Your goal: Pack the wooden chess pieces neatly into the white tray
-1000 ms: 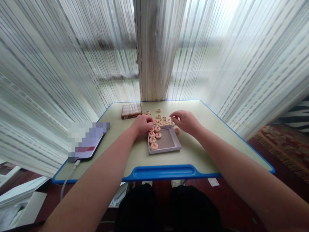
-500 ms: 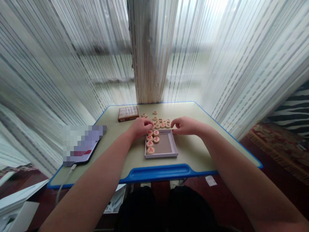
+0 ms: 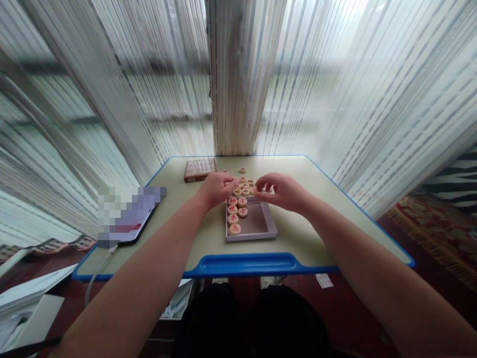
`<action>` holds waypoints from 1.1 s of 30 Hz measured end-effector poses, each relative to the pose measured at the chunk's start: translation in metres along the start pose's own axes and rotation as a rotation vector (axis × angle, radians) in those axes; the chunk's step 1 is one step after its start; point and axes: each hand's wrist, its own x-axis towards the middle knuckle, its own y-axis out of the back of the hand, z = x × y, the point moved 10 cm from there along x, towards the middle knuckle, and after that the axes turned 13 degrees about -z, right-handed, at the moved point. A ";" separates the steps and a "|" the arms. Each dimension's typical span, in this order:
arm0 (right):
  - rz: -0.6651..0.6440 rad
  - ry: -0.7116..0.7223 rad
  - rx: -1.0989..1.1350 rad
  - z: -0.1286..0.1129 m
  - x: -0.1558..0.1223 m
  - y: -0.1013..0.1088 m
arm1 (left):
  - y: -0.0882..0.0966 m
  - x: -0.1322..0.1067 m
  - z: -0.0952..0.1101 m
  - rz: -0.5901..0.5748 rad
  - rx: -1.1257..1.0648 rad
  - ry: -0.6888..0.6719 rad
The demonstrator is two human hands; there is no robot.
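A shallow white box tray (image 3: 271,222) lies on the table and holds several round xiangqi pieces with red characters, such as the horse piece (image 3: 234,229) in its near left corner. Just beyond its far edge sits a cluster of loose xiangqi pieces (image 3: 246,191). My left hand (image 3: 216,190) rests at the left of this cluster, fingers reaching out and apart, with no piece seen in its grasp. Over the cluster's right side my right hand (image 3: 281,191) is curved, thumb and fingers apart. Some pieces show between them, while others are hidden by the hands.
At the back left lies a brown-edged box (image 3: 200,169). A phone or tablet (image 3: 136,219) with a white cable (image 3: 99,268) lies at the left edge. One loose piece (image 3: 242,170) sits farther back. The blue table rim (image 3: 246,263) runs along the front.
My right hand has moved left and over the loose pieces, from beside the tray's far right corner. My left hand has shifted slightly right and away from me. The view has tilted a little.
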 end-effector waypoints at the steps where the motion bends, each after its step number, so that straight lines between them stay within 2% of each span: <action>1: -0.033 0.057 0.028 -0.009 0.000 -0.007 | -0.002 0.000 0.000 -0.018 0.041 0.009; 6: -0.081 0.194 -0.050 -0.036 -0.001 -0.033 | -0.006 0.000 0.001 -0.076 0.093 0.040; 10: -0.125 0.258 -0.120 -0.043 0.000 -0.046 | -0.006 0.000 0.002 -0.084 0.092 0.052; 19: -0.110 0.168 -0.204 -0.041 -0.001 -0.046 | -0.008 0.000 0.003 -0.103 0.118 0.058; 26: -0.208 0.205 -0.111 -0.045 -0.002 -0.044 | -0.007 0.001 0.005 -0.089 0.130 0.036; 33: -0.192 0.256 -0.058 -0.046 -0.003 -0.043 | -0.007 0.000 0.006 -0.090 0.145 0.027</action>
